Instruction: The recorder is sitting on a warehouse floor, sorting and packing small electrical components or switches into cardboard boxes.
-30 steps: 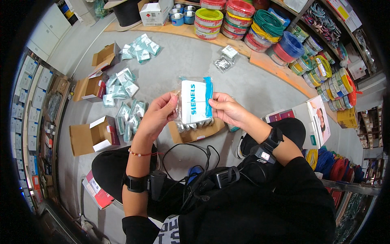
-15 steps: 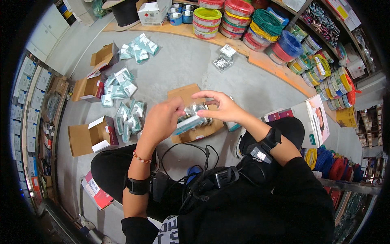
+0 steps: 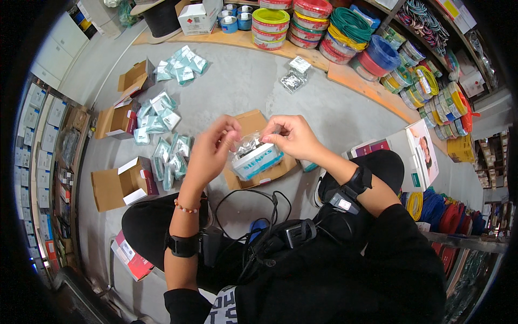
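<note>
At the far left, a shelf (image 3: 43, 140) carries rows of small boxes. To its right, three open boxes (image 3: 125, 184) stand on the grey floor (image 3: 216, 83), one behind another. Beside them lie three heaps of small packets (image 3: 171, 159), white and teal.

The left hand (image 3: 211, 147), with a beaded bracelet (image 3: 186, 207) at the wrist, is raised at the upper left of a clear plastic packet (image 3: 259, 162). Its fingers are bent and blurred; whether they touch the plastic cannot be told. The packet is tilted between the two hands, over an open cardboard box (image 3: 251, 121) on the floor, its white face with blue lettering turned toward the person. Contact between packet and box cannot be confirmed.

The right hand (image 3: 295, 136) has thumb and forefinger together, clamped on the packet's upper edge. Further off, well apart from the hands, two packets (image 3: 294, 74) lie together on the floor. Beyond them, coils of cable (image 3: 350, 32) are stacked along a wooden board (image 3: 367, 94). A white box (image 3: 416, 156) stands beyond the right knee.
</note>
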{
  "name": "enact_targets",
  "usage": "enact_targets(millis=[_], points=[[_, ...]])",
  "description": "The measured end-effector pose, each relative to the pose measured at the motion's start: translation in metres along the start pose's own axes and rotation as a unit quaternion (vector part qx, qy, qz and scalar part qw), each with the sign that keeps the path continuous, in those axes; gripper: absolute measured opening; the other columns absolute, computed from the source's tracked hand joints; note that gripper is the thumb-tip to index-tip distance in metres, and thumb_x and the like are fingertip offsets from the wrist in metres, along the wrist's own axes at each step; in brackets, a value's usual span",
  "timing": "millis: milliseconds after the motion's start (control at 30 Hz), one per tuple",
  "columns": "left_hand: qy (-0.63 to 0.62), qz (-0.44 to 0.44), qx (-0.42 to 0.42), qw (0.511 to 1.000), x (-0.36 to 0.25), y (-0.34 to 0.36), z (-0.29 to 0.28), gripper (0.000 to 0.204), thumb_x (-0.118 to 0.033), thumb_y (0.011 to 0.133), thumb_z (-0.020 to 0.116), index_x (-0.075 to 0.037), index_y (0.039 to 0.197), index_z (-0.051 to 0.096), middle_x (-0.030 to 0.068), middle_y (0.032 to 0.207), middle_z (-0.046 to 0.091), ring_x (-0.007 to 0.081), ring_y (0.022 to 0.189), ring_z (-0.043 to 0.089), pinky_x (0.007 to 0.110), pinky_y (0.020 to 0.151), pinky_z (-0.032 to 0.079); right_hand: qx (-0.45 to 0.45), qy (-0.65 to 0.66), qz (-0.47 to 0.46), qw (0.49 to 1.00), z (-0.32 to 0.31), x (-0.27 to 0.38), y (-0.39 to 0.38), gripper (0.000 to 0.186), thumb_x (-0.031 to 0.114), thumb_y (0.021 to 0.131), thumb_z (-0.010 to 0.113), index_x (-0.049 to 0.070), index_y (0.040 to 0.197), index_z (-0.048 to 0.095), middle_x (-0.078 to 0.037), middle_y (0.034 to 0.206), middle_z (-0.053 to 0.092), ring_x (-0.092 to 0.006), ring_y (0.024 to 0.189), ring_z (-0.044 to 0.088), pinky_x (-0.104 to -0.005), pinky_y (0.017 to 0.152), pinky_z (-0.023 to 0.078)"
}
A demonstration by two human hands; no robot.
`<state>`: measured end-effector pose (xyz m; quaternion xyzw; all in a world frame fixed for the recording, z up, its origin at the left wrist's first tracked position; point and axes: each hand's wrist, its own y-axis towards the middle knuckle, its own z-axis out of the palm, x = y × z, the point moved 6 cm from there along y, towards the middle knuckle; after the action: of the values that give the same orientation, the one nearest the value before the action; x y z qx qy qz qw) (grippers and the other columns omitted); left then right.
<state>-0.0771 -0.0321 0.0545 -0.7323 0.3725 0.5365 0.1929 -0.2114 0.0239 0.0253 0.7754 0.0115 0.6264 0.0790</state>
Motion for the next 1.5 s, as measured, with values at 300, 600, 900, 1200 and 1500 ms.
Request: enact_targets(millis=[300,600,900,1200,1500], points=[[-0.129,-0.09,0.004,0.987,0.014,0.0,0.002,0.027,-0.015,0.072,0.058,-0.001,0.094,0.05,0.0042,0.082,0.055,0.0069,0.069,0.05,0.018,0.06,0.038,-0.048,0.082,0.037,0.995,-0.022,0.004,0.004,0.004,0.001,0.073,0.052,-0.001,0.07,0.05,-0.007,0.07,0.057,-0.0101,0.067,0.055,-0.0201,0.062,0.043],[-0.163,-0.097,-0.05,0.981,0.024,-0.001,-0.003,0.014,-0.012,0.072,0.058,0.002,0.074,0.055,0.0005,0.067,0.055,0.0041,0.061,0.047,0.017,0.056,0.037,-0.054,0.089,0.074,0.992,-0.022,0.006,0.004,0.007,0.005,0.074,0.052,0.0,0.07,0.05,-0.007,0.069,0.057,-0.0097,0.067,0.054,-0.0205,0.063,0.043],[-0.194,-0.086,-0.09,0.973,0.023,-0.004,-0.014,0.013,-0.013,0.073,0.056,-0.002,0.065,0.053,-0.002,0.061,0.051,0.0033,0.054,0.042,0.016,0.051,0.033,-0.006,0.13,0.044,0.99,-0.021,0.01,0.006,0.022,0.014,0.071,0.059,0.0,0.086,0.053,-0.004,0.078,0.056,-0.0087,0.074,0.052,-0.0209,0.067,0.041],[-0.254,-0.138,-0.095,0.953,0.024,-0.005,-0.014,0.014,-0.016,0.074,0.055,-0.004,0.068,0.054,-0.0027,0.061,0.05,0.0043,0.053,0.039,0.017,0.051,0.032,0.036,0.142,0.049,0.988,-0.021,0.005,0.005,0.014,0.014,0.07,0.061,0.004,0.071,0.052,0.001,0.067,0.054,-0.0041,0.063,0.048,-0.0175,0.058,0.038],[-0.25,-0.152,-0.077,0.953,0.021,-0.004,-0.013,0.012,-0.015,0.074,0.054,-0.004,0.072,0.054,-0.0027,0.067,0.052,0.0039,0.057,0.039,0.016,0.055,0.033,0.016,0.191,0.061,0.979,-0.018,0.008,0.001,0.015,0.009,0.069,0.061,0.006,0.06,0.049,0.004,0.06,0.051,-0.0026,0.057,0.046,-0.0166,0.052,0.037]])
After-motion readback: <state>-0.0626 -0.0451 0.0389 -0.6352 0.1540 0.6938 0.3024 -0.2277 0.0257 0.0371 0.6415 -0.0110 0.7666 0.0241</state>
